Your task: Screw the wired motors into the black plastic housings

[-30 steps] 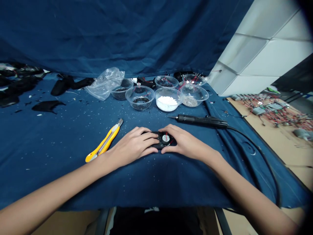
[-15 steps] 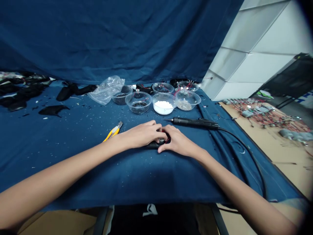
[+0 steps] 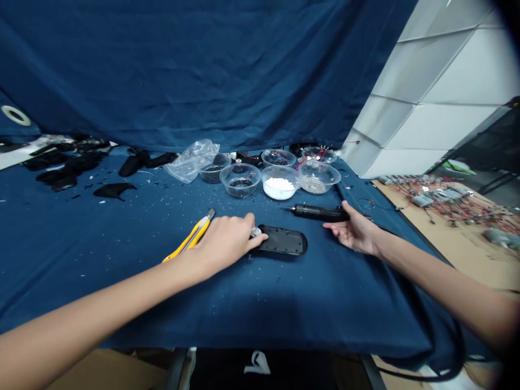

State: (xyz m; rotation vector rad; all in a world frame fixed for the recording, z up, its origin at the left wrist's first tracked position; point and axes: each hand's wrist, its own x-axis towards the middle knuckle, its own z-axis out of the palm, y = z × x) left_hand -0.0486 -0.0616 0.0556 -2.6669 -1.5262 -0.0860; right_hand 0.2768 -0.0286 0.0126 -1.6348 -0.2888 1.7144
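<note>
My left hand [image 3: 227, 241] is closed around the left end of a black plastic housing [image 3: 283, 241], an open shell with a rounded right end. Beside the thumb shows a small silvery part [image 3: 255, 232], mostly covered by the fingers. My right hand [image 3: 357, 230] is beside the rear of a black electric screwdriver [image 3: 319, 213], thumb raised and fingers partly extended, not closed on it. The screwdriver lies on the blue cloth, its bit pointing left. Under and beside my left wrist lies a yellow utility knife [image 3: 190, 238].
Clear plastic bowls stand at the back, one with white pieces [image 3: 279, 188], another with dark small parts [image 3: 241, 187]. A plastic bag [image 3: 190, 161] leans beside them. Black plastic parts [image 3: 67, 165] are piled at the left. Wired parts [image 3: 442, 197] cover the cardboard at the right.
My right hand has left the black housing and moved right to the screwdriver. My left hand stays on the housing, whose right end now shows. The view has shifted slightly.
</note>
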